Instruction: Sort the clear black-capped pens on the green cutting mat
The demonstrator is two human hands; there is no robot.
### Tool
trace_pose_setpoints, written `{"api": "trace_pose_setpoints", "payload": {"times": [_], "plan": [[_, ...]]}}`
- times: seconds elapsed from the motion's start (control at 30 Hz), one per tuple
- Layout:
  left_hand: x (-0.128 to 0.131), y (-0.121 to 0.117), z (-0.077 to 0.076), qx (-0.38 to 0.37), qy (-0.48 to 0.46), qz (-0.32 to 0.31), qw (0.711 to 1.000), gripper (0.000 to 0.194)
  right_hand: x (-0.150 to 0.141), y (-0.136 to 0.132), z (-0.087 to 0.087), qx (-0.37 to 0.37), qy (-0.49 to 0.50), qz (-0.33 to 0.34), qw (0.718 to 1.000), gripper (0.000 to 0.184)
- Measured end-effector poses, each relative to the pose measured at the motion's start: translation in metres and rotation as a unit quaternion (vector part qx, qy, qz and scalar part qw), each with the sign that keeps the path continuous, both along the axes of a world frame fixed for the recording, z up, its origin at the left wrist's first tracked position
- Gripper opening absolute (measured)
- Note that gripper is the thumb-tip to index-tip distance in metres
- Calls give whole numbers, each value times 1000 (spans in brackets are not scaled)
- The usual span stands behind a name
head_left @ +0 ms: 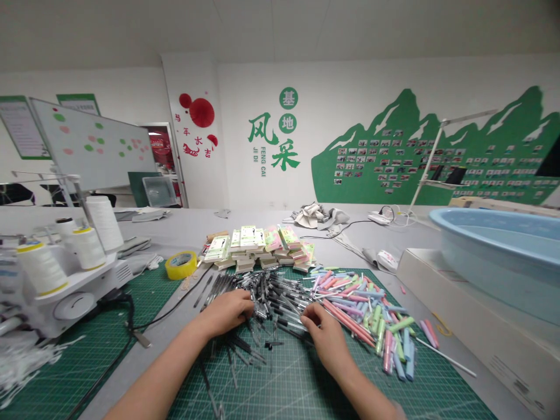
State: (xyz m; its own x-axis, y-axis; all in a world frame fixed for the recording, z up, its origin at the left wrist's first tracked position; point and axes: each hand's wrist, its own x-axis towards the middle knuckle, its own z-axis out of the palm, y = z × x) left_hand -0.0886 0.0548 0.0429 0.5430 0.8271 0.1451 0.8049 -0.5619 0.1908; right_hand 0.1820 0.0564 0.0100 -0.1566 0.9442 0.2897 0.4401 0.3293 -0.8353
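Pens [280, 291], black and clear, lie in a loose heap at 12 o'clock on a green cutting mat [280, 399], in front of the person. The left hand [230, 308] reaches into the heap's near left edge, fingers curled; I cannot tell whether they grip a pen. The right hand [322, 328] is at the heap's near right edge, thumb and fingers bent toward each other; whether a pen is between them is unclear. Pastel tubes [387, 350] spread beside the pens at 1 o'clock. At 10 o'clock stands a white sewing machine [74, 297] with thread cones [41, 269]; at 2 o'clock, a blue basin [503, 271] above a white carton [468, 326]. A yellow tape roll [182, 269] sits at 11 o'clock. Just behind the pens, small boxes [249, 240] are piled at 12 o'clock. Farther off are crumpled cloth [312, 216] and, on the wall, green lettering [286, 156].
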Motion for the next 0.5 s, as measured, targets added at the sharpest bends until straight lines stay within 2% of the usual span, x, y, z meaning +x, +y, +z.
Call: {"api": "trace_pose_setpoints", "payload": {"times": [0.17,0.23,0.3,0.37,0.43,0.5], "plan": [[2,-3,8,5,-68,9,998,21,0,-1,1,1,2,7,1000,8],[4,-4,12,-6,-148,24,989,18,0,0,1,1,0,7,1000,8],[8,-3,15,-28,-279,40,959,14,0,0,1,2,-1,6,1000,8],[12,-1,16,-43,-448,58,891,9,-1,-1,1,4,0,7,1000,7],[15,3,14,-56,-600,75,795,12,-2,-2,1,6,3,12,1000,7],[17,6,10,-80,-695,93,709,19,-3,-3,2,6,5,19,1000,6]]}}
